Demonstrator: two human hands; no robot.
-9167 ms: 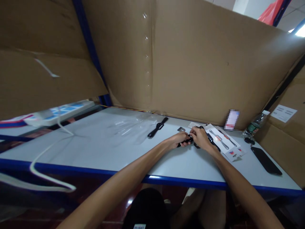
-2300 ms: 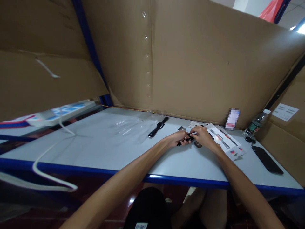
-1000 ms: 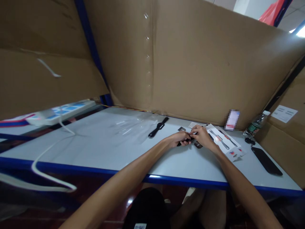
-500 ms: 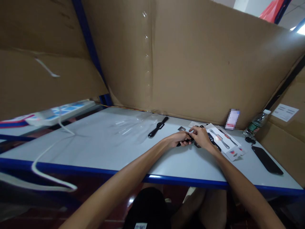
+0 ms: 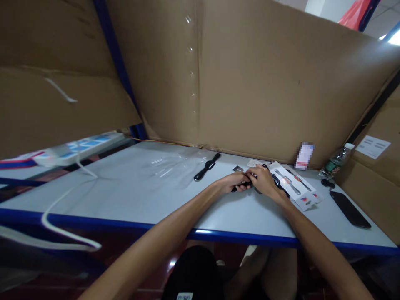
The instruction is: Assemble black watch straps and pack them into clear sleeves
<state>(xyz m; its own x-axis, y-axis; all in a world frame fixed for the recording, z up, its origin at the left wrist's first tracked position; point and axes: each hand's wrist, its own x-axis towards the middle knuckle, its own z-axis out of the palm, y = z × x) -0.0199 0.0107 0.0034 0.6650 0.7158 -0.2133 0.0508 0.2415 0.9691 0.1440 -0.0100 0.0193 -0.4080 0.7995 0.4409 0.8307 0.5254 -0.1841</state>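
My left hand [image 5: 234, 182] is closed around a slim black tool [image 5: 234, 189], whose end shows beneath the fingers. Over it, my right hand [image 5: 261, 178] has bent fingers meeting those of the left at the tool; most of the tool is hidden. Left of the hands, a similar black tool [image 5: 206, 167] with a long handle lies on the table. Another black tool [image 5: 280, 184] rests just right of my right hand, partly covered by it. White printed packages [image 5: 292, 183] picturing such tools lie beside it.
Clear plastic wrap [image 5: 168, 164] lies on the grey table [image 5: 137, 191]. A black phone [image 5: 350, 209], small black round pieces [image 5: 328, 183] and a plastic bottle [image 5: 337, 160] are at the right. Cardboard [image 5: 250, 83] walls the back. A power strip [image 5: 81, 148] and white cable [image 5: 50, 221] are left.
My right hand's fingers have shifted slightly left and closed down further over the tool. My left hand stays in place.
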